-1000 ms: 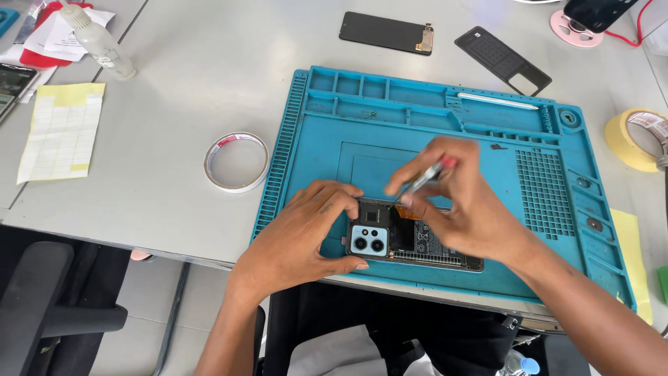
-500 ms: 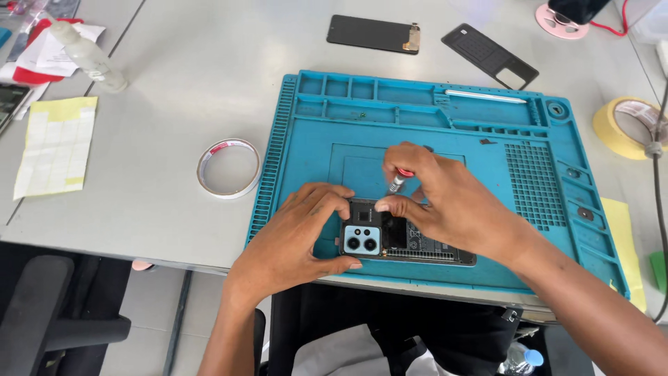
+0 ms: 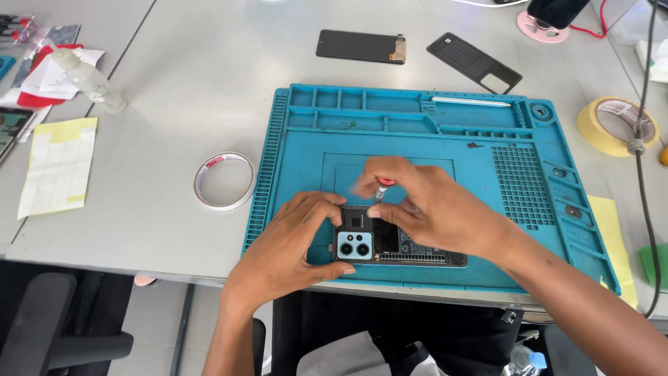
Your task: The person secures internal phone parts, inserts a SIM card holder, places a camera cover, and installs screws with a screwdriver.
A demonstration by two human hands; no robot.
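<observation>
right hand (image 3: 431,209) fingers pinch a small screwdriver (image 3: 380,189), tip down on the opened phone (image 3: 390,244) at the blue mat's (image 3: 487,174) near edge; left hand (image 3: 289,244) grips its camera end. back cover (image 3: 473,63) already off, inner plate still on.

The blue work mat (image 3: 417,150) looks like soft matt rubber or silicone, ribbed on the edges, sitting on a smooth, matt grey bench (image 3: 209,83). Opened phone (image 3: 390,244) has a glossy light-blue camera block, and both tape rolls (image 3: 224,181) look papery, semi-gloss.
</observation>
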